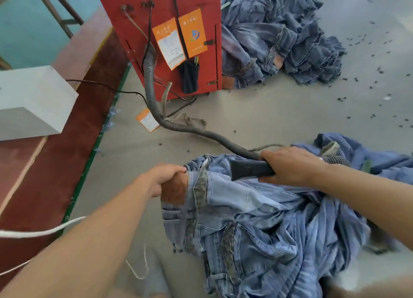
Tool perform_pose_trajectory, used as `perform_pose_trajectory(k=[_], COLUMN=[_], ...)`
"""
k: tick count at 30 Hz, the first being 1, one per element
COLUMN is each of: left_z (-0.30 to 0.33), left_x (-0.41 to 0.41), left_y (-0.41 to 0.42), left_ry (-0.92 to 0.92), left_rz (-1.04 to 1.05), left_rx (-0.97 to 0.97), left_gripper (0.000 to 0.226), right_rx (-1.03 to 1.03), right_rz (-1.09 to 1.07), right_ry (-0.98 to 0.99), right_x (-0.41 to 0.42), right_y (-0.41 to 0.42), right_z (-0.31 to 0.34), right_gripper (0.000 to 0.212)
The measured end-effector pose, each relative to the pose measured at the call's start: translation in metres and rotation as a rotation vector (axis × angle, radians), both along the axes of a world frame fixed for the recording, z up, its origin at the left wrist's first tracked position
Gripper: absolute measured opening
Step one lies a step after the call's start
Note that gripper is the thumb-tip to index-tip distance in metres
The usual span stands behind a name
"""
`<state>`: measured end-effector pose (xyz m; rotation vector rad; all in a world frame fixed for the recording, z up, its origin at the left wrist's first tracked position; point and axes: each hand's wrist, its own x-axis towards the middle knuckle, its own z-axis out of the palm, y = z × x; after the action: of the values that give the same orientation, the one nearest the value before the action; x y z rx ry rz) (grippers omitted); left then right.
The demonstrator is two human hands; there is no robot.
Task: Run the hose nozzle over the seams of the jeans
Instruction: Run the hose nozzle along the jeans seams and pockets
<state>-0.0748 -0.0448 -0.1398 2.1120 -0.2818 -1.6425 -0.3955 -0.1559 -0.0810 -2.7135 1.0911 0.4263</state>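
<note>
Jeans [257, 219] of pale blue denim lie bunched on the grey worktop [268, 119] at its near edge, waistband turned toward the left, with a brown patch showing by the left hand [165, 177], whose fingers curl over and grip the waistband. The right hand [290, 166] wraps around the black nozzle [248, 168], its flat mouth resting on the denim just right of a belt loop. From the nozzle a grey ribbed hose [178, 128] snakes across the worktop to a red machine [169, 36] at the far edge, beside a heap of darker jeans [279, 34].
</note>
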Motion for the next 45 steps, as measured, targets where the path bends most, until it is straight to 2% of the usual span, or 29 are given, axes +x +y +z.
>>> perform_pose_trajectory(k=[3,5,8,12,14,16,19,21,23,25,27,29,31,35,38,40,42,45], left_z=[0.055,0.077,0.082,0.061,0.054,0.055,0.060,0.057,0.047,0.038,0.032,0.032,0.034,0.032,0.031,0.024,0.017,0.024], left_x=[-0.016,-0.037,-0.077,-0.129,-0.139,-0.138,-0.127,-0.122,-0.123,-0.127,-0.125,-0.117,-0.108,-0.100,-0.105,-0.111,-0.116,-0.112], left_y=[0.003,0.015,0.054,0.118,0.138,0.152,0.165,0.169,0.169,0.168,0.164,0.158,0.151,0.143,0.143,0.143,0.142,0.138], left_ry=[-0.096,-0.118,-0.097,-0.238,-0.107,0.099,0.425,0.494,0.416,0.319,0.283,0.295,0.289,0.152,-0.015,-0.101,-0.168,-0.058], left_rz=[0.120,0.176,0.291,0.282,0.265,0.291,0.259,0.236,0.185,0.177,0.212,0.251,0.242,0.176,0.003,-0.109,-0.130,-0.054], left_rx=[-0.270,-0.371,-0.406,-0.345,-0.256,-0.191,-0.231,-0.232,-0.196,-0.183,-0.230,-0.298,-0.348,-0.363,-0.337,-0.371,-0.386,-0.453], left_gripper=[0.006,0.009,0.028,0.026,0.033,0.038,0.044,0.044,0.051,0.057,0.047,0.037,0.036,0.043,0.074,0.054,0.037,0.040], right_rx=[0.053,0.055,0.055,0.068,0.091,0.085,-0.065,-0.225,-0.370,-0.409,-0.293,-0.092,-0.002,-0.050,-0.148,-0.134,-0.101,-0.108], right_rz=[-0.097,-0.156,-0.187,-0.211,-0.217,-0.212,-0.188,-0.156,-0.069,-0.033,-0.109,-0.175,-0.135,-0.007,0.048,0.041,0.005,0.000], right_ry=[-0.091,-0.167,-0.274,-0.276,-0.192,-0.061,0.120,0.205,0.226,0.139,0.002,-0.113,-0.156,-0.064,0.042,0.029,0.008,-0.043], right_x=[-0.002,-0.001,-0.005,-0.034,-0.055,-0.080,-0.119,-0.134,-0.136,-0.129,-0.118,-0.107,-0.102,-0.103,-0.098,-0.089,-0.079,-0.066], right_y=[0.008,0.014,0.029,0.049,0.053,0.058,0.069,0.077,0.085,0.095,0.103,0.110,0.111,0.105,0.105,0.111,0.117,0.121], right_z=[0.025,0.042,0.068,0.097,0.102,0.101,0.086,0.075,0.065,0.057,0.051,0.049,0.045,0.040,0.032,0.024,0.017,0.014], right_gripper=[0.038,0.041,0.039,0.031,0.027,0.022,0.023,0.026,0.020,0.023,0.038,0.051,0.054,0.044,0.048,0.046,0.043,0.041])
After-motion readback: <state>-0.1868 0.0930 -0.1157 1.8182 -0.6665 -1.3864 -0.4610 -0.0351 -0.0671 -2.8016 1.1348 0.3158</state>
